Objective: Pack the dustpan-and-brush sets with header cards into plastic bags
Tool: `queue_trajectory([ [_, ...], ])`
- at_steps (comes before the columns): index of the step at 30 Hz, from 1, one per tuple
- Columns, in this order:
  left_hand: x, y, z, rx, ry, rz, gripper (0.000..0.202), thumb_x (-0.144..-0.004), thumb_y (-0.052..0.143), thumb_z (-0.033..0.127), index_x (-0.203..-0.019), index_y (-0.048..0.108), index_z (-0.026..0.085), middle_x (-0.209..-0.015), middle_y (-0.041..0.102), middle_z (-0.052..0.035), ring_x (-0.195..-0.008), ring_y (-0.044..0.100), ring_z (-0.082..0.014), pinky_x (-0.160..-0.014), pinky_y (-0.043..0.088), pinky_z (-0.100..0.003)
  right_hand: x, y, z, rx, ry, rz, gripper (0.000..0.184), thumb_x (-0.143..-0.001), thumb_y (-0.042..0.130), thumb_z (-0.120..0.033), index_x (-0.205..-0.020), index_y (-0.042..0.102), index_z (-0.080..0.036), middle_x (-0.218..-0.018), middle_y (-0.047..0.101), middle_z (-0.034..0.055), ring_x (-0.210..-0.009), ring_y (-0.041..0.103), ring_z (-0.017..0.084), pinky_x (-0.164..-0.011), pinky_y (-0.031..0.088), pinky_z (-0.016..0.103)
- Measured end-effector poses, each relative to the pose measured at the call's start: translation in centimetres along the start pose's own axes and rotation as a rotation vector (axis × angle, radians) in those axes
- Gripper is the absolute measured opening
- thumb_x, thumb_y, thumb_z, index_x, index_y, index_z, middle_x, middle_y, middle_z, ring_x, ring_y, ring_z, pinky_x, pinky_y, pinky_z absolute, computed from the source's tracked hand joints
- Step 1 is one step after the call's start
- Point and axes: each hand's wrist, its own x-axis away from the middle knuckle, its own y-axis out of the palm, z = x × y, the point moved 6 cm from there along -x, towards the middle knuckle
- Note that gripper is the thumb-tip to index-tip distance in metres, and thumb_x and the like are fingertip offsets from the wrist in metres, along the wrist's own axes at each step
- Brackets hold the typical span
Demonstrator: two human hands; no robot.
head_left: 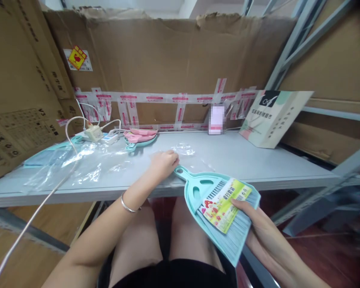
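Note:
My right hand [255, 224] grips the wide end of a mint-green dustpan [196, 188], its thumb on top. A matching brush [235, 236] with pale bristles lies in the pan, under a yellow-green printed card [225, 206]. The dustpan tilts over my lap at the table's front edge, its looped handle pointing at my left hand. My left hand [165, 162] is closed just above the tabletop, beside that handle; whatever its fingers hold is hidden. Clear plastic film [184, 150] lies right behind it.
Pink and mint dustpan pieces [141, 136] are stacked at the back. Crumpled clear bags [93, 160] cover the table's left, near a power strip [109, 138]. A white cable [51, 194] crosses the left front. Cardboard [174, 52] walls the back; a printed bag [270, 118] stands right.

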Motion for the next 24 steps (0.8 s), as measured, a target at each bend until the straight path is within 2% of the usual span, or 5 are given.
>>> queue_trajectory([
  [5,0.7,-0.1,0.1,0.097,0.015,0.027,0.02,-0.087,0.047,0.023,-0.087,0.067,0.018,-0.089,0.064,-0.0049,-0.081,0.06,-0.0167,-0.064,0.043,-0.025,-0.3,1.3,-0.5,0.001,-0.085,-0.015,0.058,-0.067,0.073,-0.019,-0.121,0.052,-0.016,-0.094,0.071,0.0079,-0.082,0.069,0.024,-0.07,0.059,0.033],
  [9,1.0,-0.7,1.1,0.183,0.051,0.031,0.022,-0.088,0.046,0.025,-0.088,0.067,0.019,-0.088,0.063,-0.0041,-0.078,0.06,-0.0156,-0.064,0.042,-0.025,-0.3,2.8,0.3,0.011,-0.024,-0.057,0.059,-0.068,0.074,-0.019,-0.122,0.05,-0.017,-0.094,0.071,0.0082,-0.08,0.069,0.023,-0.066,0.059,0.031],
  [14,0.6,-0.9,2.6,0.238,0.118,-0.015,0.023,-0.088,0.045,0.022,-0.087,0.068,0.019,-0.086,0.063,-0.0039,-0.077,0.059,-0.0167,-0.066,0.044,-0.027,-0.1,4.6,1.3,-0.053,0.042,-0.113,0.05,-0.074,0.068,-0.016,-0.121,0.051,-0.015,-0.098,0.07,0.0092,-0.085,0.068,0.022,-0.071,0.059,0.03],
  [19,1.0,-1.8,1.6,0.356,0.185,0.004,0.019,-0.085,0.048,0.017,-0.097,0.064,0.016,-0.09,0.06,-0.0051,-0.08,0.058,-0.0154,-0.072,0.045,-0.027,-0.6,4.5,1.1,-0.182,-0.075,-0.024,0.049,-0.075,0.065,-0.012,-0.122,0.051,-0.017,-0.099,0.07,0.0055,-0.087,0.068,0.019,-0.073,0.059,0.026],
  [24,2.1,-2.9,0.5,0.405,0.152,0.039,0.017,-0.085,0.048,0.015,-0.09,0.064,0.016,-0.084,0.06,-0.0041,-0.079,0.057,-0.0153,-0.072,0.045,-0.027,-1.3,4.7,1.2,-0.204,-0.163,-0.052,0.059,-0.069,0.072,-0.014,-0.124,0.05,-0.022,-0.105,0.069,0.0013,-0.093,0.066,0.017,-0.079,0.057,0.024],
])
